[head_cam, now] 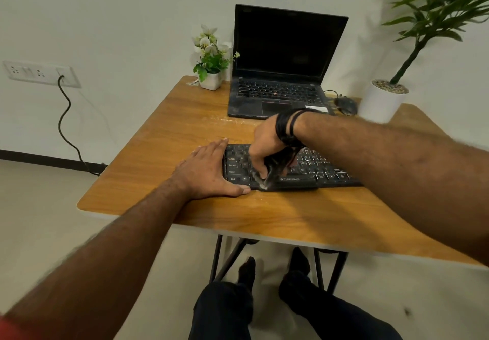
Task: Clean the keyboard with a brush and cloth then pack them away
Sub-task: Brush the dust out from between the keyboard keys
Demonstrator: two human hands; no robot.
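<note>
A black keyboard [317, 167] lies across the middle of the wooden table [164, 159]. My left hand [209, 172] rests flat against the keyboard's left end, thumb along its front edge, fingers spread. My right hand [264, 143] is closed around a dark brush [275, 170] whose blurred bristles touch the keys near the front left. White dust sits at the keyboard's front edge under the brush. No cloth is in sight.
An open black laptop [280, 74] stands at the back of the table, with a mouse [345, 105] to its right and a small flower pot [210, 80] to its left. A tall plant in a white pot [381, 100] is at the far right. My legs are under the table.
</note>
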